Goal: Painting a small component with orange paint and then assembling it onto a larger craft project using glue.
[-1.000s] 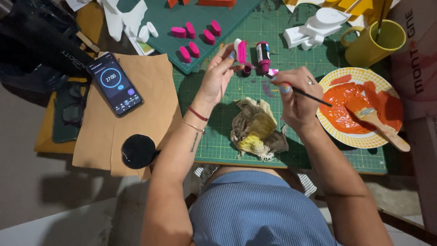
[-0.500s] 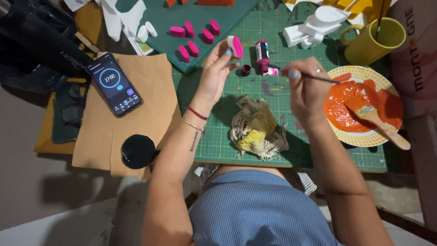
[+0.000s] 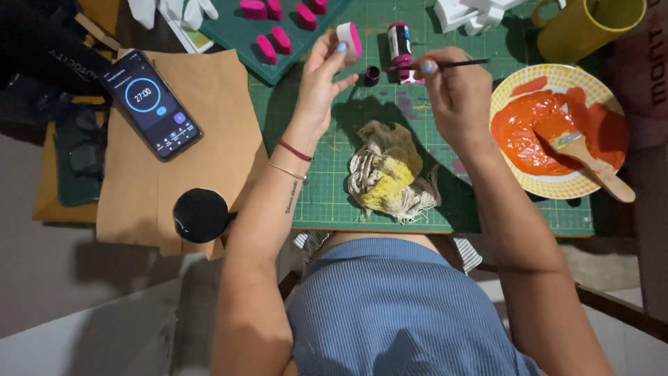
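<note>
Brush back, perhaps over bottle

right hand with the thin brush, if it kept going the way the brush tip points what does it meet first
The right hand holds a thin brush with its tip aimed toward the person's left. First in that line is probably the small paint bottle, with the pink-and-white block in the left hand beyond it; depth is unclear.

Between the left hand and right hand the green cutting mat lies bare, a lane running toward the worktop's far edge, blocked there by a small paint bottle and its dark cap. Toward the near edge a crumpled rag fills the middle. The orange-paint plate with its brush closes the right side; a phone and black round lid sit on the left.
</note>
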